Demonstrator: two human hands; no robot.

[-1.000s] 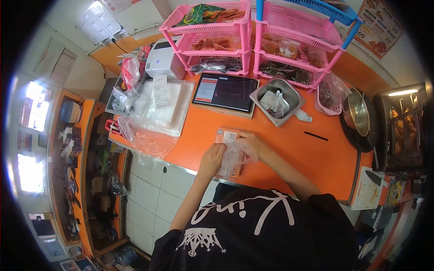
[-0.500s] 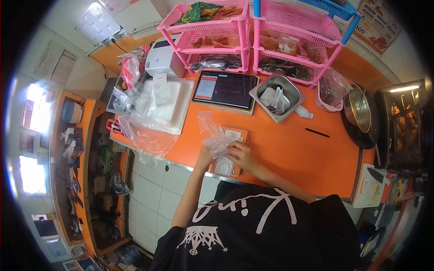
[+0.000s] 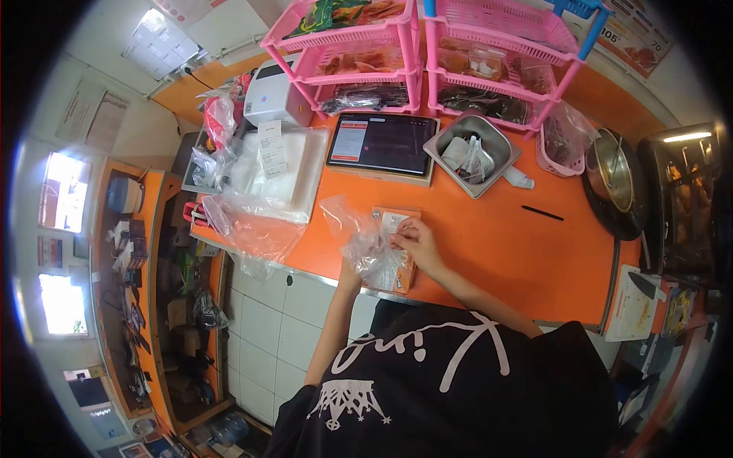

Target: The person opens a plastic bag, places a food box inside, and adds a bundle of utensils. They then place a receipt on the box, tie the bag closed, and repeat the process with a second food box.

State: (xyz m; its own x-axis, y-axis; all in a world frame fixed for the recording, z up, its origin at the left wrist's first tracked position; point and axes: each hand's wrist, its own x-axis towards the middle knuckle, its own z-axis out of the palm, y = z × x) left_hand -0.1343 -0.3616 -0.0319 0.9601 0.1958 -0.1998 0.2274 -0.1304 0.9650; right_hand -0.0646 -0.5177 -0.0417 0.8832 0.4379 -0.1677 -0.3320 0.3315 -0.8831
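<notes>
Orange tabletop (image 3: 489, 244), food stall. Item: orange packet (image 3: 395, 252) in clear plastic bag (image 3: 365, 240), 12 o'clock of torso. Light, limp, slippery film; hold at mouth. Right hand (image 3: 416, 243) grip pinches packet; left hand (image 3: 350, 269) grip hidden, cannot tell.

An orange counter (image 3: 496, 244) fronts white wall tiles (image 3: 267, 320), beside bright windows (image 3: 61, 202).

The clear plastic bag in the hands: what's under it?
Under the clear plastic bag lies an orange packet with a white label, flat on the orange counter. The right hand rests on it. The left hand is mostly covered by the bag.
</notes>
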